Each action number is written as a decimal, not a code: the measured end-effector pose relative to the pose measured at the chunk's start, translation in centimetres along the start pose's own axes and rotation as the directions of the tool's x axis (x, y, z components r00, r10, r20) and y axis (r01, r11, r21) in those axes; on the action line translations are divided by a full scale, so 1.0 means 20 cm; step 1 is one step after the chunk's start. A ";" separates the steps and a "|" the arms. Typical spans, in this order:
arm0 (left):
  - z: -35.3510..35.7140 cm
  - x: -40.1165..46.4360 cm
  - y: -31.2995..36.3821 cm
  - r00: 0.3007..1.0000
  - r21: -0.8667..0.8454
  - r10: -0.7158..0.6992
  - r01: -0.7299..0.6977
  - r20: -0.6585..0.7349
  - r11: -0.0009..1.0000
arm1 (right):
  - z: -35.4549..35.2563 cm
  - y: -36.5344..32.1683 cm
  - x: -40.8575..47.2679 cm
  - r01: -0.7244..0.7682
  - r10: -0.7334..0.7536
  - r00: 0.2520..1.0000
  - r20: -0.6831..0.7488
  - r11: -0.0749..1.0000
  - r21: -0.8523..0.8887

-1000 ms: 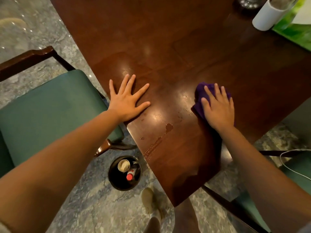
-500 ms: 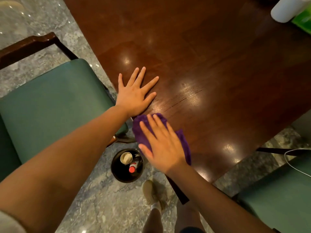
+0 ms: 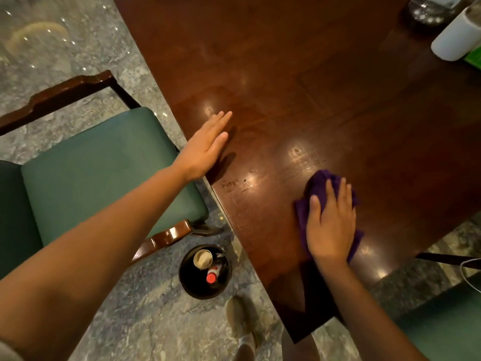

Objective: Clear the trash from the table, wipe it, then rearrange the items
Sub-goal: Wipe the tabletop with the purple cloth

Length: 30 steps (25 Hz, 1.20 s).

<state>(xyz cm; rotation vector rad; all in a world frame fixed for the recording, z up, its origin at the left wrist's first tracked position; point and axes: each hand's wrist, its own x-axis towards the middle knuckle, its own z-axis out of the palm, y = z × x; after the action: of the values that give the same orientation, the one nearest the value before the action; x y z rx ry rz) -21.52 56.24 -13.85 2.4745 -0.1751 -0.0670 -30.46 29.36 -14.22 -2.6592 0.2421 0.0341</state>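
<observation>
A dark polished wooden table (image 3: pixel 299 87) fills the upper middle of the view. My right hand (image 3: pixel 330 225) lies flat on a purple cloth (image 3: pixel 321 185) near the table's corner, pressing it onto the wood. Faint wet smears (image 3: pixel 234 187) streak the surface to the left of the cloth. My left hand (image 3: pixel 207 147) hovers tilted over the table's left edge, fingers straight and together, holding nothing. On the floor below the edge stands a round black bin (image 3: pixel 205 272) with a paper cup and a red-capped bottle inside.
A green-cushioned wooden chair (image 3: pixel 99 165) stands left of the table. At the far right of the table are a white cylinder (image 3: pixel 455 37), a dark glass dish (image 3: pixel 426 9) and something green (image 3: pixel 475 57). Another green seat (image 3: pixel 442 327) and a white cable (image 3: pixel 468 277) lie lower right.
My right hand has slid the cloth from the left edge, beside my left hand, back rightward toward the corner. My left hand has lifted off the wood and closed its spread fingers together.
</observation>
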 end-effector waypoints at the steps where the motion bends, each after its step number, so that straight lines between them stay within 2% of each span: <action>1: -0.01 0.00 -0.04 1.000 0.093 -0.017 0.017 -0.002 0.996 | 0.01 -0.02 0.12 0.011 -0.011 1.000 0.003 0.997 -0.071; 3: 0.00 0.00 -0.11 0.998 0.331 -0.064 0.053 0.021 0.942 | 0.04 -0.10 0.33 0.070 -0.069 0.998 0.013 0.986 -0.153; 4: 0.01 -0.01 -0.13 0.997 0.390 -0.071 0.056 0.024 0.919 | 0.06 -0.16 0.41 0.114 -0.110 0.993 0.032 0.977 -0.181; 7: 0.02 -0.01 -0.16 0.999 0.400 -0.036 0.027 0.016 0.916 | 0.17 -0.35 0.49 0.340 -0.316 0.939 0.138 0.914 -0.220; 9: 0.01 0.00 -0.18 0.999 0.371 -0.028 0.017 0.024 0.928 | 0.23 -0.44 0.39 0.516 -0.478 0.851 0.219 0.838 -0.177; 12: 0.02 0.00 -0.19 0.999 0.363 -0.029 0.019 0.022 0.931 | 0.26 -0.48 0.15 0.718 -0.668 0.682 0.299 0.690 -0.096; 16: 0.03 0.00 -0.18 0.999 0.403 -0.050 0.044 0.005 0.914 | 0.23 -0.41 -0.04 0.857 -0.790 0.475 0.389 0.516 0.001; 17: 0.03 0.00 -0.16 0.997 0.406 -0.081 0.068 0.016 0.911 | 0.22 -0.38 -0.07 0.868 -0.795 0.446 0.411 0.496 0.018; 19: 0.03 -0.01 -0.08 0.983 0.317 -0.182 0.174 -0.004 0.932 | 0.18 -0.34 -0.10 0.855 -0.783 0.465 0.414 0.518 0.020; 21: 0.05 -0.10 0.06 0.953 0.104 -0.275 0.289 -0.127 0.952 | 0.13 -0.32 -0.10 0.797 -0.755 0.550 0.357 0.602 0.045; 23: 0.11 -0.28 0.23 0.921 -0.018 -0.269 0.275 -0.282 0.961 | 0.06 -0.29 -0.09 0.718 -0.714 0.651 0.259 0.689 0.094; 24: 0.15 -0.39 0.32 0.914 -0.032 -0.244 0.248 -0.323 0.968 | 0.02 -0.26 -0.08 0.711 -0.711 0.676 0.194 0.698 0.084; 26: 0.24 -0.57 0.46 0.916 -0.035 -0.220 0.221 -0.336 0.975 | -0.05 -0.19 -0.06 0.763 -0.758 0.633 0.159 0.645 0.040; 28: 0.34 -0.69 0.53 0.922 -0.014 -0.248 0.255 -0.297 0.967 | -0.10 -0.12 -0.06 0.811 -0.783 0.551 0.290 0.584 0.035; 30: 0.40 -0.76 0.56 0.927 0.008 -0.292 0.302 -0.235 0.953 | -0.12 -0.09 -0.07 0.787 -0.721 0.534 0.442 0.614 0.050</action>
<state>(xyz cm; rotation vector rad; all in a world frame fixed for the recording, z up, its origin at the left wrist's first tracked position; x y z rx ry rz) -38.47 44.77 -13.31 2.5100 0.3033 0.0981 -31.61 30.21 -11.22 -2.5770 -1.1264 0.3573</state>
